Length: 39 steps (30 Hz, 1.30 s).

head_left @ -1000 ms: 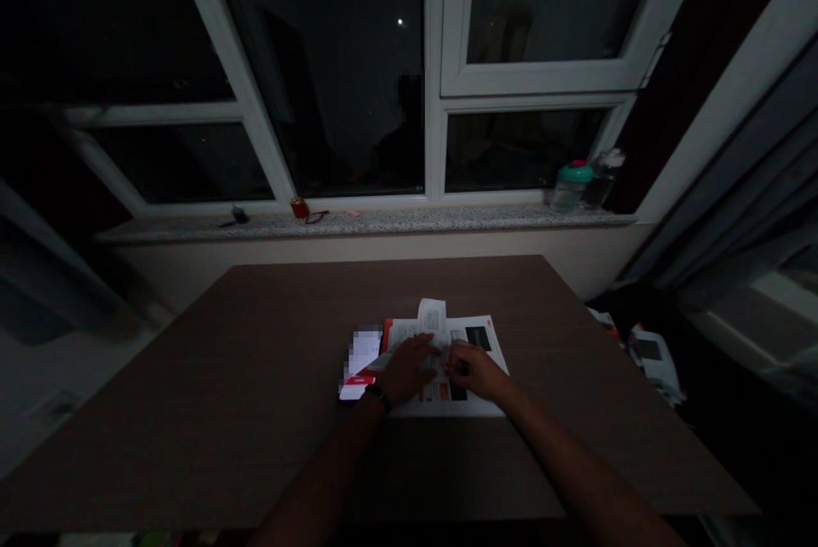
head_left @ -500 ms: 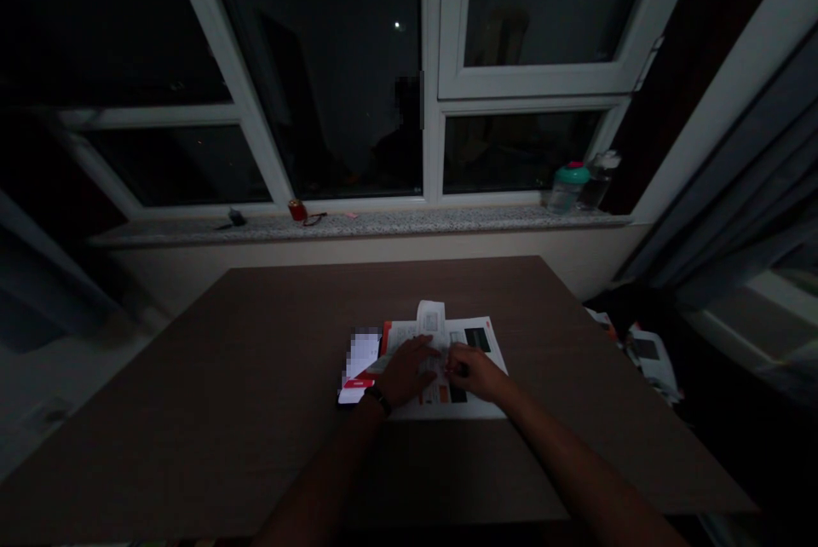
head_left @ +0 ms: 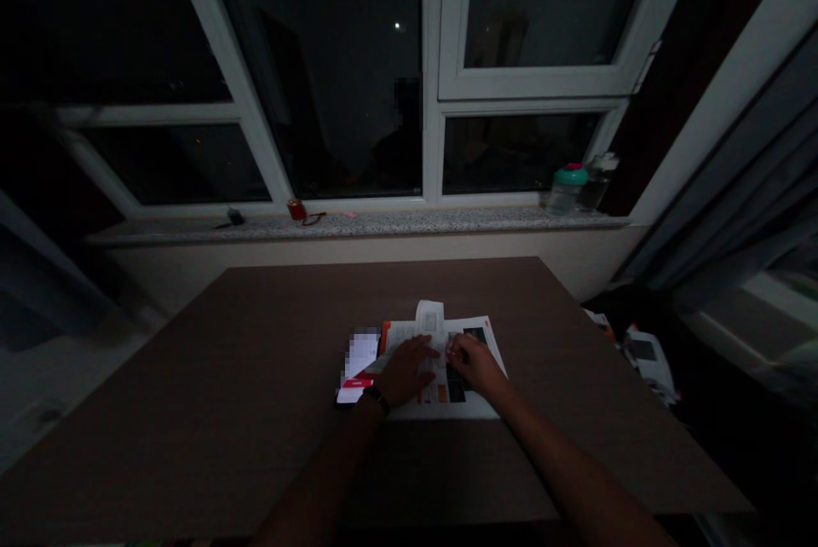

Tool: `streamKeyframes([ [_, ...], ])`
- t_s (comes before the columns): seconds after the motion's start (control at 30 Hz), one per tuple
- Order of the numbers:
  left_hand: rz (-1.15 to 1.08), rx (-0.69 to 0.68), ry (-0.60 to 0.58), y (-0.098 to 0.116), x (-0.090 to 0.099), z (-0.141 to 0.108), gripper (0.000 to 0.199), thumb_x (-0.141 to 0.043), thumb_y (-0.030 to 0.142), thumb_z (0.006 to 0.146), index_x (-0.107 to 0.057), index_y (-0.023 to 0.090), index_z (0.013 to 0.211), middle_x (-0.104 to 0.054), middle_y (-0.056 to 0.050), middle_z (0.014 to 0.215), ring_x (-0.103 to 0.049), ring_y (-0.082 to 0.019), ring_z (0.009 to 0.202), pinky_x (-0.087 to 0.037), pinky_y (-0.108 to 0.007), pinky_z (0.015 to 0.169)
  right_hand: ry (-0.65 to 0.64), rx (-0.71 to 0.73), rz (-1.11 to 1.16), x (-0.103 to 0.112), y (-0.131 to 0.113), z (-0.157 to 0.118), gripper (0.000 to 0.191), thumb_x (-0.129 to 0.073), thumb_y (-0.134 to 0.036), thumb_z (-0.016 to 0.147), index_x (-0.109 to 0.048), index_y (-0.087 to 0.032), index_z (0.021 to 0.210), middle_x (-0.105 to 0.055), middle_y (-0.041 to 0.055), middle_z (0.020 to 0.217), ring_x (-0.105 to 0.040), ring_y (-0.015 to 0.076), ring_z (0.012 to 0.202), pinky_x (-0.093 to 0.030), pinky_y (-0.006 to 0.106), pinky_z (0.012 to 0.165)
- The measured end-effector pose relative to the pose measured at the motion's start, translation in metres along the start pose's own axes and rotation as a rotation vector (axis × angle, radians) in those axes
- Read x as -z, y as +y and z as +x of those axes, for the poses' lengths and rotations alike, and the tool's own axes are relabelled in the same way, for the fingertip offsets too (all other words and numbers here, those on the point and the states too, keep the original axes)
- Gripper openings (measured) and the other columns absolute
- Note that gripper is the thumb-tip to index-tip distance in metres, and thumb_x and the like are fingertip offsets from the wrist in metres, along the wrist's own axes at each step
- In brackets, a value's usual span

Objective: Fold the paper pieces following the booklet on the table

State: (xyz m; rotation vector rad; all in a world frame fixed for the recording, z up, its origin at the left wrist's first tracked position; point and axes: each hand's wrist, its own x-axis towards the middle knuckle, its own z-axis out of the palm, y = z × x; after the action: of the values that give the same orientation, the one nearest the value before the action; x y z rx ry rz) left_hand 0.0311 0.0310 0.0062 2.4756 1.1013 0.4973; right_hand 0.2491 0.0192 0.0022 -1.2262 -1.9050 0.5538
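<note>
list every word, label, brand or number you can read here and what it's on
No text is legible.
White printed pages with orange and black blocks: print too small and dim.
Narrow white paper flap with grey print: too small.
Black phone with lit screen: partly pixelated, the rest too small.
White paper with a dark rectangle, at far right: blurred.

Bare left hand, bare left forearm with a narrow dark wristband, bare right hand, bare right forearm
</note>
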Motion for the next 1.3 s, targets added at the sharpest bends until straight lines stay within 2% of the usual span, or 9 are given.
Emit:
streamKeyframes([
  [0.1, 0.001, 0.006, 0.012, 0.001, -0.001, 0.000, 0.040, -0.066, 0.022, 0.083, -0.057, 0.024, 0.122, -0.039, -0.006, 0.148, -0.034, -0.025, 0.137, -0.025, -0.044, 0.116, -0.039, 0.037, 0.015, 0.001, -0.002, -0.001, 0.016, -0.056, -0.008, 0.078, -0.048, -0.021, 0.072, -0.052, 0.0005, 0.078, -0.050, 0.0151, 0.071, -0.040, 0.025, 0.065],
  [0.27, 0.016, 0.022, 0.019, 0.002, -0.002, -0.001, 0.038, -0.065, 0.023, 0.084, -0.058, 0.024, 0.121, -0.041, -0.005, 0.148, -0.034, -0.025, 0.137, -0.025, -0.045, 0.116, -0.218, 0.154, 0.083, 0.004, -0.005, -0.007, 0.017, -0.058, -0.004, 0.072, -0.053, -0.020, 0.074, -0.053, 0.0001, 0.079, -0.053, 0.0148, 0.073, -0.040, 0.023, 0.065],
  [0.33, 0.017, 0.016, 0.025, 0.002, -0.003, -0.001, 0.037, -0.064, 0.024, 0.085, -0.057, 0.024, 0.121, -0.040, -0.005, 0.148, -0.034, -0.025, 0.138, -0.024, -0.045, 0.116, -0.253, 0.164, 0.102, 0.005, -0.005, -0.009, 0.019, -0.059, -0.003, 0.070, -0.053, -0.020, 0.073, -0.053, 0.0000, 0.080, -0.053, 0.0144, 0.073, -0.040, 0.023, 0.065],
  [0.43, 0.019, -0.005, 0.029, 0.002, -0.002, -0.002, 0.035, -0.061, 0.026, 0.086, -0.057, 0.025, 0.121, -0.040, -0.005, 0.148, -0.033, -0.025, 0.138, -0.025, -0.045, 0.116, -0.231, 0.136, 0.090, 0.004, -0.005, -0.008, 0.019, -0.059, -0.003, 0.070, -0.054, -0.020, 0.075, -0.052, 0.0002, 0.081, -0.053, 0.0144, 0.073, -0.040, 0.023, 0.065],
  [0.63, 0.033, -0.022, 0.021, 0.005, 0.002, -0.002, 0.035, -0.063, 0.025, 0.085, -0.057, 0.024, 0.120, -0.041, -0.006, 0.147, -0.036, -0.024, 0.136, -0.027, -0.045, 0.115, -0.099, 0.053, -0.037, 0.001, -0.005, 0.002, 0.018, -0.055, -0.003, 0.074, -0.049, -0.020, 0.072, -0.049, -0.0002, 0.077, -0.050, 0.0153, 0.073, -0.039, 0.025, 0.067],
  [0.77, 0.036, -0.014, 0.007, 0.007, 0.004, -0.001, 0.037, -0.063, 0.025, 0.085, -0.057, 0.024, 0.121, -0.040, -0.007, 0.148, -0.035, -0.025, 0.137, -0.026, -0.045, 0.115, -0.056, 0.052, -0.088, 0.001, -0.002, 0.008, 0.019, -0.055, -0.002, 0.075, -0.048, -0.020, 0.072, -0.049, -0.0004, 0.075, -0.049, 0.0162, 0.074, -0.037, 0.025, 0.067],
  [0.9, 0.051, -0.003, 0.017, 0.008, 0.002, -0.002, 0.035, -0.062, 0.024, 0.086, -0.058, 0.024, 0.121, -0.040, -0.006, 0.148, -0.034, -0.025, 0.137, -0.025, -0.045, 0.115, -0.088, 0.117, -0.025, 0.003, 0.002, 0.007, 0.018, -0.054, -0.003, 0.077, -0.051, -0.020, 0.076, -0.052, 0.0009, 0.080, -0.050, 0.0159, 0.075, -0.039, 0.025, 0.069],
  [1.13, 0.051, -0.004, 0.033, 0.009, 0.001, -0.003, 0.034, -0.062, 0.032, 0.088, -0.057, 0.025, 0.121, -0.041, -0.006, 0.147, -0.036, -0.025, 0.137, -0.026, -0.046, 0.115, -0.260, 0.214, 0.100, 0.009, -0.005, -0.007, 0.019, -0.059, -0.002, 0.073, -0.055, -0.020, 0.077, -0.051, -0.0004, 0.079, -0.053, 0.0140, 0.072, -0.040, 0.022, 0.063],
  [1.3, 0.060, 0.000, 0.021, 0.009, 0.001, -0.002, 0.038, -0.066, 0.033, 0.086, -0.057, 0.024, 0.121, -0.041, -0.007, 0.147, -0.036, -0.026, 0.136, -0.026, -0.046, 0.115, -0.257, 0.196, 0.086, 0.008, -0.007, -0.008, 0.019, -0.059, -0.001, 0.071, -0.055, -0.019, 0.077, -0.052, -0.0003, 0.081, -0.054, 0.0138, 0.073, -0.041, 0.022, 0.064],
])
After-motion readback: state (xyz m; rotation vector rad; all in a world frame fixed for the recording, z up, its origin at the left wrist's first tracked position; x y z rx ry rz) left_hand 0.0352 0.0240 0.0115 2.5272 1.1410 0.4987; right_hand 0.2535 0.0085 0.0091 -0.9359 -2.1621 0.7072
